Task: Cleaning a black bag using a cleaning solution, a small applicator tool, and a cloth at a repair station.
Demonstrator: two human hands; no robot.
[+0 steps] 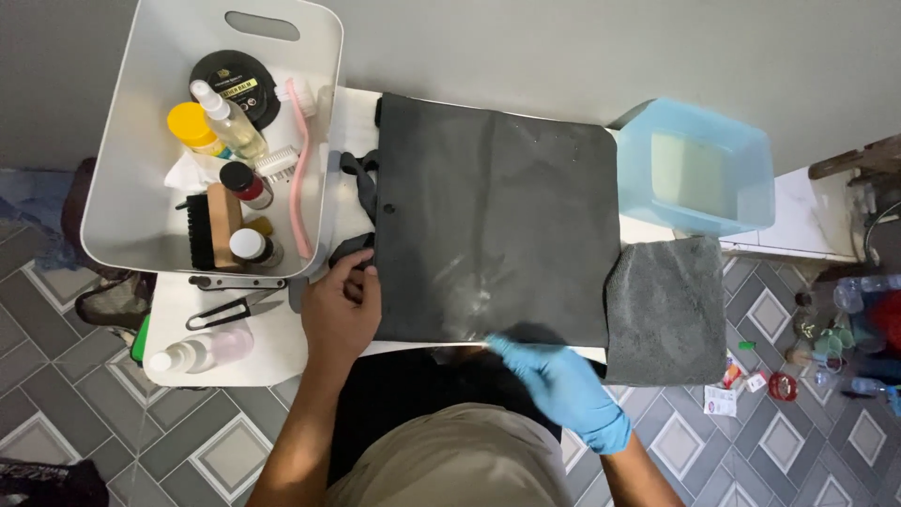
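Lying flat across the white surface point(282, 352), a dark grey fabric bag point(493, 216) takes up the middle of the view, its handles point(361, 192) pointing toward the left. The bare left hand point(340, 310) presses on the bag's lower left corner, fingers curled over the edge, so its grip pins the fabric rather than closing around it. The right hand point(563, 385), in a blue glove, touches the bag's near edge with its fingertips; whether its grip holds anything small I cannot tell. A pale, smeared patch point(465, 291) shows on the bag just above the gloved fingers.

A grey cloth point(666, 296) lies just beside the bag on the right, hanging over the surface's edge. Behind it stands a light blue tub point(694, 169). To the left sits a white basket point(150, 122) holding bottles, a round black tin, a pink brush and a black-bristled wooden brush. Near the basket, on the surface, lie black-handled scissors point(225, 308) and a clear spray bottle point(202, 349).
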